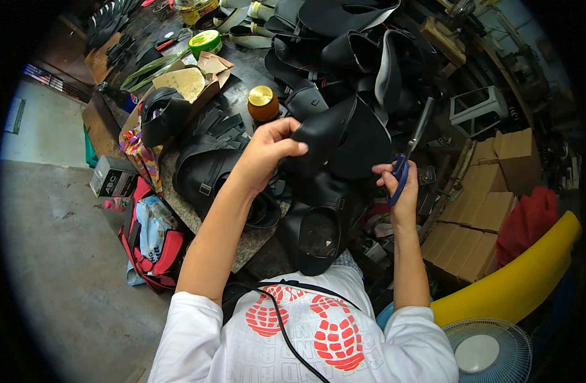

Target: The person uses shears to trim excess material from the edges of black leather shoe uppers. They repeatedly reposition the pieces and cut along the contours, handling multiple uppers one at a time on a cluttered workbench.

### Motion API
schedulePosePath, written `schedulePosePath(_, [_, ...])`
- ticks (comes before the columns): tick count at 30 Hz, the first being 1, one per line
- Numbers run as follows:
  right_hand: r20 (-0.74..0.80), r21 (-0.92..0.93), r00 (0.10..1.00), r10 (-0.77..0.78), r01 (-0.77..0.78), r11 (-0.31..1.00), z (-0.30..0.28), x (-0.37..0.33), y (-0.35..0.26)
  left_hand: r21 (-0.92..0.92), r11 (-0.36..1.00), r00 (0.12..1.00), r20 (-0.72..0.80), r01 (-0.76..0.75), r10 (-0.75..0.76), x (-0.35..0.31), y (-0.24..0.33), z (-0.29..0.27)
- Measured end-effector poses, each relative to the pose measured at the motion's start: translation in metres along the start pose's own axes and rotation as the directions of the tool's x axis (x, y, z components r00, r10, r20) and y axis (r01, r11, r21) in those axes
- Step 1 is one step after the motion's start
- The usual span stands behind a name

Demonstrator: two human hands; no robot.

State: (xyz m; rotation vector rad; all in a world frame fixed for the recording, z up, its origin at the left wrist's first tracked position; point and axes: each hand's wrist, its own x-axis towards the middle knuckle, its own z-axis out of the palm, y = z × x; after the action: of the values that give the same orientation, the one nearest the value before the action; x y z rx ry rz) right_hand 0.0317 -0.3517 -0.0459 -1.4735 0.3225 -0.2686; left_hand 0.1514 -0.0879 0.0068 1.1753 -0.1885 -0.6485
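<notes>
My left hand pinches the edge of a black leather shoe upper between thumb and fingers, holding it up over the bench. Scissors with blue handles are in my right hand, their blades pointing up and away, apart from the leather. Whether the blades are fully together I cannot tell. Below the upper, more black leather shoe pieces lie close to my lap. Left of them sits a black strapped piece with a buckle.
A brown jar with a gold lid and a green tin stand on the dark bench. Many black uppers are heaped at the back. Cardboard boxes, a yellow curved object and a fan are at right; a red bag is at left.
</notes>
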Motion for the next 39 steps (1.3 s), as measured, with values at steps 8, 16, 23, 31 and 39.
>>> schedulePosePath(8, [0.349,-0.172,0.891,0.292,-0.245,0.954,0.0,0.011,-0.017,0.011,1.0,0.997,-0.069,0.017,-0.016,0.005,-0.002,0.005])
schedulePosePath(16, [0.436,-0.38,0.791,0.43,-0.271,0.884,-0.025,0.06,-0.045,-0.144,0.989,0.991,-0.133,-0.042,0.023,-0.002,0.006,-0.008])
schedulePosePath(23, [0.478,-0.588,0.706,0.523,-0.186,0.787,-0.032,0.108,-0.087,-0.162,0.987,0.989,-0.139,0.016,-0.039,-0.008,0.001,-0.019])
schedulePosePath(31, [0.497,-0.655,0.662,0.562,-0.139,0.743,-0.03,0.131,-0.093,-0.136,0.991,0.993,-0.118,-0.012,-0.005,-0.013,-0.003,-0.015])
schedulePosePath(39, [0.497,-0.652,0.676,0.544,-0.123,0.748,-0.036,0.126,-0.09,-0.135,0.991,0.994,-0.11,-0.005,-0.01,-0.015,-0.004,-0.014])
